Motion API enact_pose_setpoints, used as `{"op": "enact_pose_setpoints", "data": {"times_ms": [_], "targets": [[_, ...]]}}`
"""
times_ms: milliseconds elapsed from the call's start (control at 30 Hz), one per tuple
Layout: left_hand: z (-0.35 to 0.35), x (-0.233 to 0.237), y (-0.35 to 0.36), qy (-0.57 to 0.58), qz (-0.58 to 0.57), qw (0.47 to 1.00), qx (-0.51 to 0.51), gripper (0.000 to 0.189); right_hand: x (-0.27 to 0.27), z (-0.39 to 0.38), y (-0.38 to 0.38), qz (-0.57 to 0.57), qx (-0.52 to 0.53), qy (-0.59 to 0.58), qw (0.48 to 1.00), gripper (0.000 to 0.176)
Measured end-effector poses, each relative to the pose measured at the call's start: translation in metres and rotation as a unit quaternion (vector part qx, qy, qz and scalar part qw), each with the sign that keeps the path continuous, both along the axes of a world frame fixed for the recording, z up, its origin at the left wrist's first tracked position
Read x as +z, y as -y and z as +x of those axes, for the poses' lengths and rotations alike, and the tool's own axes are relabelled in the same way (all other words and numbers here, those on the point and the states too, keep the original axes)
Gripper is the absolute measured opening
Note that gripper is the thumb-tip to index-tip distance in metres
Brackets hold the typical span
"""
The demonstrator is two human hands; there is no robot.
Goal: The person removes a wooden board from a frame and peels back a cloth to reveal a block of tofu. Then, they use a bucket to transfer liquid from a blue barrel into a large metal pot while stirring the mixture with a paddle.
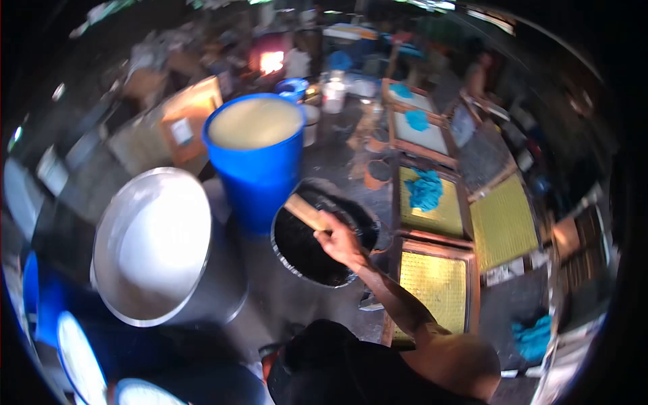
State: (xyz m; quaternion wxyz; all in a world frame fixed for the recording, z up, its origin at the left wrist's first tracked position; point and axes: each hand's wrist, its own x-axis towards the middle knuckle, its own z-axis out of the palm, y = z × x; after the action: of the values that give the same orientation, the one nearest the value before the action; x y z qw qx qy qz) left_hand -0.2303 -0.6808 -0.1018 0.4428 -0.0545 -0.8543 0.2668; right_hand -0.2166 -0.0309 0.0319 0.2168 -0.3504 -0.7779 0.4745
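Observation:
My right hand [339, 241] is closed around one end of a flat wooden piece [305, 212], which points up and to the left. Hand and wood are over a wide black round vessel [297, 248] with a pale rim and a dark inside. Behind it stands a blue barrel [255, 177] filled nearly to the brim with pale yellowish matter. To the left is a large metal pot [206, 250] with whitish contents. My left hand does not show.
On the right, wooden frames [472, 283] with yellow gridded surfaces stand in a row, one bearing a blue cloth [424, 190]. Another blue cloth [532, 337] lies lower right. A fire [271, 62] glows far back. A person [478, 77] is at the upper right.

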Motion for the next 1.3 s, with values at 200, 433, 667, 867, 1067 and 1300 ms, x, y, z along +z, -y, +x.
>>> {"op": "enact_pose_setpoints", "data": {"times_ms": [200, 433, 667, 867, 1067, 1300], "targets": [[-0.014, 0.021, -0.019, -0.03, 0.26, 0.955, 0.14, 0.071, 0.007, -0.018, 0.026, 0.207, 0.07, -0.116, 0.969, 0.053], [-0.013, 0.213, -0.11, 0.065, 0.497, 0.854, -0.142, 0.041, 0.031, -0.108, 0.161, 0.139, 0.31, -0.176, 0.924, 0.054], [-0.02, 0.292, -0.104, 0.256, 0.247, 0.903, -0.239, 0.049, 0.086, -0.131, 0.359, 0.011, 0.579, -0.26, 0.773, 0.051], [0.034, 0.291, -0.028, 0.191, 0.315, 0.912, -0.179, 0.036, 0.098, -0.125, 0.438, 0.035, 0.618, -0.274, 0.736, 0.05], [0.09, 0.244, 0.04, 0.091, 0.474, 0.87, -0.101, 0.024, 0.082, -0.14, 0.48, -0.127, 0.563, -0.217, 0.787, 0.047], [-0.013, 0.29, 0.042, 0.139, 0.521, 0.834, -0.118, 0.049, 0.093, -0.161, 0.54, -0.056, 0.532, -0.276, 0.798, 0.045]]}}
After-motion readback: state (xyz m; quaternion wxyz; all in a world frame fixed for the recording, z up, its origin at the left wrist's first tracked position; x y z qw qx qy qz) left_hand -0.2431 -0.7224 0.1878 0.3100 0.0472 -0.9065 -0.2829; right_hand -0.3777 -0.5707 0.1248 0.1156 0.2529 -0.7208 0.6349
